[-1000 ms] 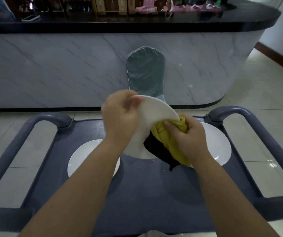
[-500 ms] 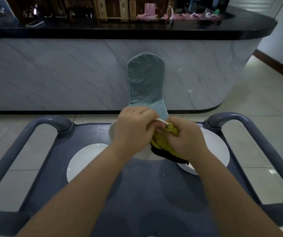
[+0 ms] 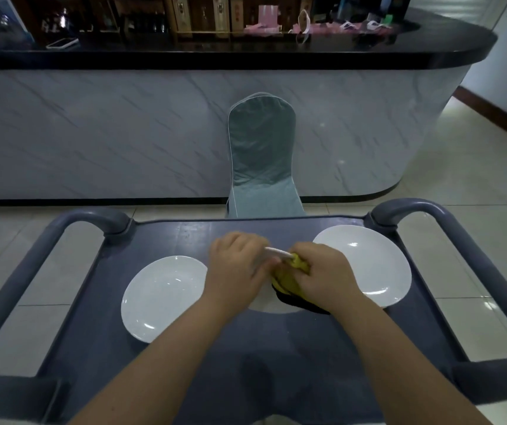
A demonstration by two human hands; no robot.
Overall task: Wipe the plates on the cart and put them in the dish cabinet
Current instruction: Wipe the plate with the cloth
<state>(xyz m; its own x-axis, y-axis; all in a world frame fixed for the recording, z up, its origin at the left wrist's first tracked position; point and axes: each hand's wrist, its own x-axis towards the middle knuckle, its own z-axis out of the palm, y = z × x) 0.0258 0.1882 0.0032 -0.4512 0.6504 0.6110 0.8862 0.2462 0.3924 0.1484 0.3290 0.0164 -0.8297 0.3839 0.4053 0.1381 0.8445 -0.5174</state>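
The left hand (image 3: pixel 236 266) gripped the middle plate (image 3: pixel 266 305) at its upper rim, with its fingers (image 3: pixel 258 265) curled closed over the edge. The plate was tilted over the centre of the cart (image 3: pixel 246 363); whether its lower edge touched the deck could not be told. The right hand (image 3: pixel 322 276) held a yellow cloth (image 3: pixel 289 273), fingers (image 3: pixel 302 256) curled tightly round it, and pressed it against the face of that plate. The two hands were just beside each other at the rim. A left plate (image 3: pixel 163 297) and a right plate (image 3: pixel 368 262) lay flat on the cart, one either side of the hands. A covered chair (image 3: pixel 261 154) stood beyond the cart.
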